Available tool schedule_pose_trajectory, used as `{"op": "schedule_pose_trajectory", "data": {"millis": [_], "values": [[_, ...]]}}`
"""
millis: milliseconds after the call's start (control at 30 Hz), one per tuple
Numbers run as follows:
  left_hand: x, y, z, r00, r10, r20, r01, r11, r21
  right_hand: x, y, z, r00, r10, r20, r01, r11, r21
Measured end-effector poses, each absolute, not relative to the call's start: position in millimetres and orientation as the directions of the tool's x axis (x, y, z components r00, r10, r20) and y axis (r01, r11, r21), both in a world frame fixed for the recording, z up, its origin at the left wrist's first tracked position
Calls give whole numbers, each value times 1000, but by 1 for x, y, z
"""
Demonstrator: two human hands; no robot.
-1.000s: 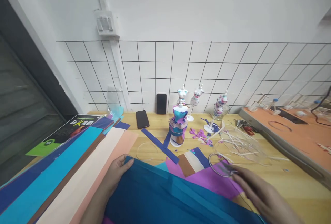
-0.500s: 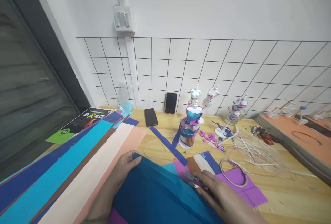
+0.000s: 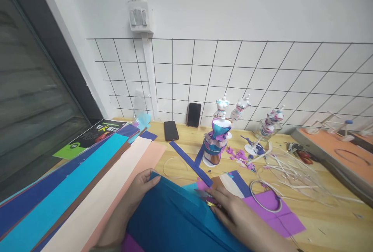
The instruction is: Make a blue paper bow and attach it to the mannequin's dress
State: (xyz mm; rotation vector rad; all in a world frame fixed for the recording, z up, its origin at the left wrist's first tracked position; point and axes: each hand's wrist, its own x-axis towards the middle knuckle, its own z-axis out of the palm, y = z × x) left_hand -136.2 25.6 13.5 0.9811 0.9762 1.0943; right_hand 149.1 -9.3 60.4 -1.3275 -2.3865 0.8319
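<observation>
Blue sheet [image 3: 175, 221] pinched at one corner, small scissors [image 3: 210, 201] over its far edge

The sheet lies toward the near edge of the bench [image 3: 329, 219], about midway along, and runs out of view at the bottom. The left hand [image 3: 142, 186] has its grip closed on the sheet's far left corner, thumb on top and fingers folded behind. The right hand [image 3: 233, 209] has its grip wrapped around the scissors, their tips pointing toward the left hand; whether the blades are parted or bite into the sheet cannot be told.

Just beyond, a purple sheet [image 3: 288, 217] lies under a metal hoop [image 3: 280, 205], with brown, cream and navy pieces beside it. A navy strip [image 3: 189, 162] slants toward the foot of a miniature dress form [image 3: 215, 143] clad in coloured pieces. Three more forms stand nearer the bench's back edge, and purple scraps [image 3: 240, 155] are scattered near them.

Long coloured sheets [image 3: 107, 182] cover the left side, a magazine [image 3: 93, 137] at the back left corner. One phone [image 3: 171, 131] lies flat near the back edge; another [image 3: 194, 114] leans on the wall. Toward the right edge sit tangled pale strips [image 3: 294, 170] and a red-handled tool [image 3: 304, 157].
</observation>
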Motion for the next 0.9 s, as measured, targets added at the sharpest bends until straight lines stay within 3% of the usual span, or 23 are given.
{"op": "schedule_pose_trajectory", "data": {"millis": [433, 900], "values": [[-137, 24, 16, 195, 972, -133, -210, 174, 962, 139, -3, 47, -591, 805, 50, 657, 516, -550], [-141, 25, 14, 225, 970, -95, -202, 142, 969, 137, -3, 37, -593, 803, 62, 718, 562, -410]]}}
